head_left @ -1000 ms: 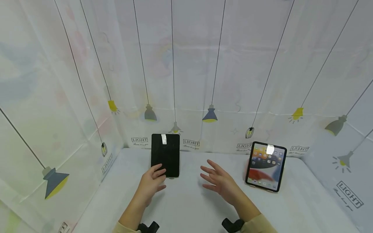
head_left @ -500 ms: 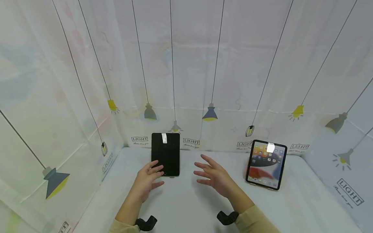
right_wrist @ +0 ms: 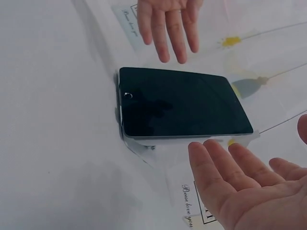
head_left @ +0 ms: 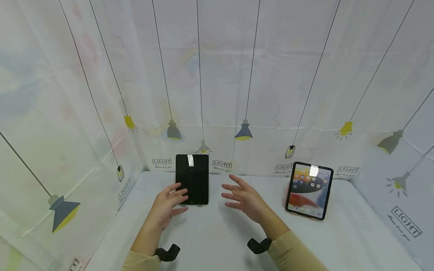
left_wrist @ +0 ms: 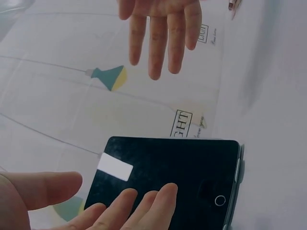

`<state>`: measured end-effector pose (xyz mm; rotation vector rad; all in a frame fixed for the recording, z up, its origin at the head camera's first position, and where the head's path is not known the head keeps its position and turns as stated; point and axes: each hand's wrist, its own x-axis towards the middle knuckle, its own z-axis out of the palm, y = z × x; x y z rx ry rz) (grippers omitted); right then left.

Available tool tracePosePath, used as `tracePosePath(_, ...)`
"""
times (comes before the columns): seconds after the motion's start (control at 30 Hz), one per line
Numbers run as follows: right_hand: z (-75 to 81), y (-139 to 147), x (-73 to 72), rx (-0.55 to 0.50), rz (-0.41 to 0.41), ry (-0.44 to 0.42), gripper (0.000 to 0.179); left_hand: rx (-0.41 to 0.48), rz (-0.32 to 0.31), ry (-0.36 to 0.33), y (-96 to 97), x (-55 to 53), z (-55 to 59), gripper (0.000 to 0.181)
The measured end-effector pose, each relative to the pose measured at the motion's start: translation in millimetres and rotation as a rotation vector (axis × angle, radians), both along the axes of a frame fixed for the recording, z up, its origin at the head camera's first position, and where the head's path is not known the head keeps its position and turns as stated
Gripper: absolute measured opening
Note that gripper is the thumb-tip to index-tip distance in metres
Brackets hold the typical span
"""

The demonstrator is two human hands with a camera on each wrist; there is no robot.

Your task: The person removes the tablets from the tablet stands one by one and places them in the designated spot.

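A tablet with a dark screen (head_left: 194, 175) stands propped upright at the back of the table, left of the middle. It has a round home button at its lower edge and a bright reflection near its top. My left hand (head_left: 166, 207) hovers in front of its lower left corner, fingers spread and holding nothing. To the right of that tablet, my right hand (head_left: 245, 199) is raised over the table, its fingers extended and the palm turned toward the left hand. In the right wrist view the right fingertips (right_wrist: 199, 149) lie just beside the dark tablet's edge.
A second tablet (head_left: 310, 192), its screen lit with app icons, leans on a stand at the right. The white-covered table (head_left: 210, 241) meets a curtain (head_left: 223, 86) printed with hanging lamps at the back and sides. Each wrist wears a black mount (head_left: 167, 253).
Both hands have drifted left and slightly up in the head view, the right hand coming closer to the dark tablet. Both tablets stay in place.
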<state>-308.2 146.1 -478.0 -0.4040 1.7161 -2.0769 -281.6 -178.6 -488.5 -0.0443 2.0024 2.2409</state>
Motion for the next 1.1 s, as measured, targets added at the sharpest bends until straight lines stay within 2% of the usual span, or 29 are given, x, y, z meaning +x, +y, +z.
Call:
tracePosePath(0.73, 3.1, -15.7, -18.6, -0.003, -0.026, -0.011, 0.064, 0.048, 0.032, -0.019, -16.0, -13.6, 2.6, 0.063)
tracePosePath(1.1, 8.2, -20.9, -29.3, 0.033, -0.038, -0.011, 0.065, 0.042, 0.042, -0.012, -23.9, -21.6, 6.2, 0.062)
